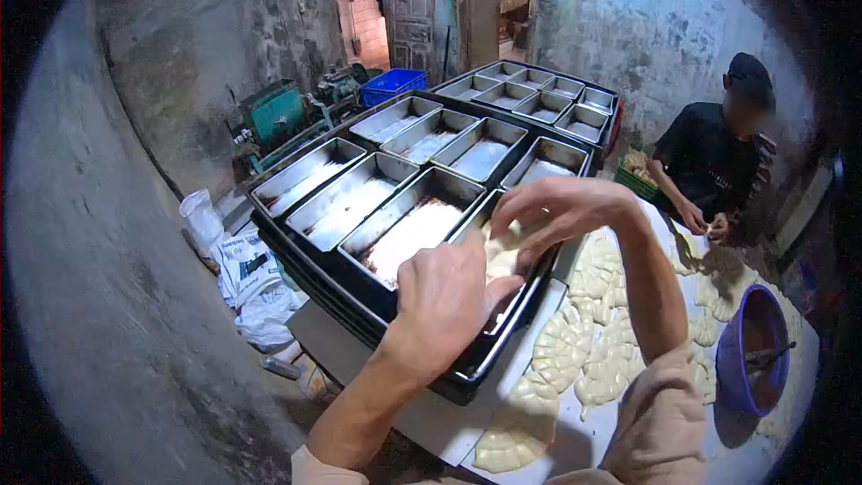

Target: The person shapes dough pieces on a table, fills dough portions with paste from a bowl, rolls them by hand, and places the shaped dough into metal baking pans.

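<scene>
Dough piece [503, 256] sits inside the nearest long metal tin [521, 298], low between both hands. Right hand [561, 211] comes over from above, fingers curled down; its grip looks closed on the dough, finger and thumb on opposite sides. Left hand [444, 283] is at the tin's near-left side, thumb against the dough; its other fingers are hidden, so can't tell whether that grip is clamped or just pressing. Two-sided hold probably keeps the soft piece lined up with the narrow tin. Tin rests on a black tray [323, 274], likely grouped with its neighbours so they shift as one and stay within reach.

Both hands block most of the dough and part of the tin; right forearm also crosses the view of the desk [485, 427]. On the desk, right side: flat pale dough sheets [566, 341] with scored or dimpled tops, close together, then a purple bowl [725, 364] with a utensil [768, 355] in it. More tins [355, 202] fill the tray, dark marks on their bottoms; tin walls stand close, little room for fingers between.

Farther: co-worker [714, 153] across the desk, own hands on a small bit, unclear what. Green basket [636, 181] beside them. Left floor: white plastic bags [251, 274]. Back: green machine [274, 119], blue crate [393, 85], doorway [361, 13].
</scene>
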Tool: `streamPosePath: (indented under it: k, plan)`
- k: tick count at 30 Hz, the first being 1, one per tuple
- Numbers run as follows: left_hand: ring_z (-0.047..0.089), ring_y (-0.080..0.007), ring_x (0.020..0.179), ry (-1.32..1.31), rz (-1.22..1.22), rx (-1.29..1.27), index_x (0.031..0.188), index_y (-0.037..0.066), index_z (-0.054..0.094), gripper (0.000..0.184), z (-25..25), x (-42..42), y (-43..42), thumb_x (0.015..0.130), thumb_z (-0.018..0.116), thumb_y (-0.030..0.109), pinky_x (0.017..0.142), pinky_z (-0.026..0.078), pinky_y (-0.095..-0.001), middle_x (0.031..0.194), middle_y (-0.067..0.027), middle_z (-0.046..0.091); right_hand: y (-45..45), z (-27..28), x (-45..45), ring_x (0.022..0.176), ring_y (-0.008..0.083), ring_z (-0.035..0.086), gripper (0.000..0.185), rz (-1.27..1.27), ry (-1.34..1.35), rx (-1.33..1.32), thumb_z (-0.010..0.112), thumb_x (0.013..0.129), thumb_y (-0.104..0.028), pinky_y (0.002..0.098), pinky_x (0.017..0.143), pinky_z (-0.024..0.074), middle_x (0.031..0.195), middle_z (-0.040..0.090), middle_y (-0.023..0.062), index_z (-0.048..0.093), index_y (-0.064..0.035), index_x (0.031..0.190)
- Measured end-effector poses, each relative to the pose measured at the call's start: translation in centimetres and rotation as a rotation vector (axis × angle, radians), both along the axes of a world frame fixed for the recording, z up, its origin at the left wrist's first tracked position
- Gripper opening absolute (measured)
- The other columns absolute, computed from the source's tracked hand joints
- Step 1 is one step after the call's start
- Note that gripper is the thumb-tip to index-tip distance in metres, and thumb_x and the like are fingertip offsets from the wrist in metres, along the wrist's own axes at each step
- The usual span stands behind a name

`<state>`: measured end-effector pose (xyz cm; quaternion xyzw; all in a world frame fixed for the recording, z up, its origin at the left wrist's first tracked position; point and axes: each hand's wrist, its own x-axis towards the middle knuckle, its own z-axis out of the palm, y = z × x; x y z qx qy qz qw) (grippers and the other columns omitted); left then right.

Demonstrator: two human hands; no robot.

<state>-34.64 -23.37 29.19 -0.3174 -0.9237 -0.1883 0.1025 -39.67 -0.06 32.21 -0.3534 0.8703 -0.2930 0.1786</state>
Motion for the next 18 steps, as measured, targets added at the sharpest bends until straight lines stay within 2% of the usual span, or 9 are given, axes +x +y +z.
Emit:
streamPosePath:
  k: [2,3,5,7,9,12,13,15,18]
  plan:
    - [0.07,-0.0367,0.075,-0.047,-0.017,-0.106,0.106,0.004,0.065,0.063,-1.0,-1.5,0.2,0.078,0.073,0.059,0.068,0.055,-0.0481,0.078,-0.0202,0.069,-0.7,-2.4,-2.5,0.106,0.0234,0.06,0.047,0.019,-0.236,0.129,0.08,0.083,-0.029,0.0353,0.09,0.0479,0.115,0.064,0.0106,0.065,-0.0024,0.119]
    - [0.07,-0.0371,0.076,-0.001,-0.05,-0.131,0.105,0.004,0.066,0.064,-1.0,-1.7,-0.2,0.076,0.073,0.061,0.068,0.055,-0.0488,0.078,-0.0209,0.069,-1.3,-3.5,-3.1,0.104,0.0228,0.061,0.053,0.113,-0.105,0.047,0.079,0.084,-0.033,0.0347,0.091,0.0477,0.114,0.066,0.0119,0.063,-0.0016,0.123]
    - [0.07,-0.0385,0.079,-0.151,-0.047,-0.2,0.103,0.004,0.065,0.069,0.5,-2.5,-0.5,0.075,0.071,0.066,0.07,0.055,-0.0485,0.079,-0.0211,0.069,-0.4,-3.2,-3.3,0.106,0.022,0.06,0.06,0.044,-0.237,0.01,0.079,0.084,-0.038,0.0349,0.093,0.0472,0.114,0.066,0.0123,0.061,-0.0012,0.128]
    - [0.068,-0.042,0.083,-0.266,-0.149,-0.214,0.107,0.004,0.064,0.074,1.0,-4.1,-1.3,0.079,0.063,0.072,0.075,0.053,-0.0487,0.083,-0.0232,0.069,0.2,-3.2,-3.5,0.104,0.0208,0.059,0.06,0.018,-0.228,-0.118,0.068,0.092,-0.044,0.0346,0.094,0.0467,0.113,0.066,0.009,0.058,-0.0023,0.134]
    - [0.067,-0.0432,0.087,-0.395,-0.138,-0.254,0.118,0.004,0.061,0.069,2.5,-4.0,-1.3,0.086,0.059,0.066,0.077,0.051,-0.0498,0.089,-0.026,0.069,0.3,-3.4,-3.6,0.103,0.0202,0.06,0.055,-0.164,-0.267,-0.154,0.063,0.096,-0.044,0.0347,0.092,0.0471,0.114,0.067,0.0105,0.059,-0.0021,0.131]
    - [0.066,-0.0471,0.085,-0.442,-0.223,-0.101,0.126,-0.003,0.056,0.07,1.6,-5.3,-2.0,0.096,0.046,0.06,0.08,0.052,-0.0524,0.09,-0.0303,0.068,-0.2,-3.3,-3.7,0.101,0.0189,0.061,0.043,-0.076,-0.024,-0.061,0.063,0.097,-0.036,0.0348,0.089,0.0479,0.112,0.068,0.0118,0.061,-0.0019,0.124]
    - [0.065,-0.0472,0.086,-0.379,-0.292,-0.072,0.13,0.001,0.053,0.057,1.4,-5.6,-2.6,0.1,0.046,0.049,0.08,0.05,-0.053,0.089,-0.0296,0.067,-0.2,-3.9,-3.7,0.096,0.0194,0.063,0.034,-0.098,0.008,-0.087,0.066,0.094,-0.024,0.0354,0.086,0.0488,0.108,0.069,0.0123,0.06,-0.0024,0.12]
    - [0.066,-0.045,0.086,-0.394,-0.329,-0.065,0.126,0.005,0.058,0.046,1.0,-6.3,-3.3,0.096,0.054,0.04,0.08,0.05,-0.0522,0.088,-0.0269,0.068,-0.7,-3.6,-2.7,0.093,0.0222,0.065,0.027,-0.16,-0.009,-0.119,0.066,0.09,-0.014,0.0348,0.085,0.0495,0.101,0.069,0.0113,0.065,-0.0063,0.116]
    - [0.068,-0.0389,0.086,-0.36,-0.301,-0.266,0.12,0.01,0.064,0.038,1.2,-6.1,-3.3,0.089,0.064,0.033,0.076,0.052,-0.0478,0.09,-0.0219,0.069,-1.8,-2.9,-2.0,0.098,0.0277,0.066,0.023,-0.18,0.1,0.18,0.067,0.086,-0.011,0.0368,0.085,0.0506,0.106,0.068,0.014,0.071,-0.0103,0.109]
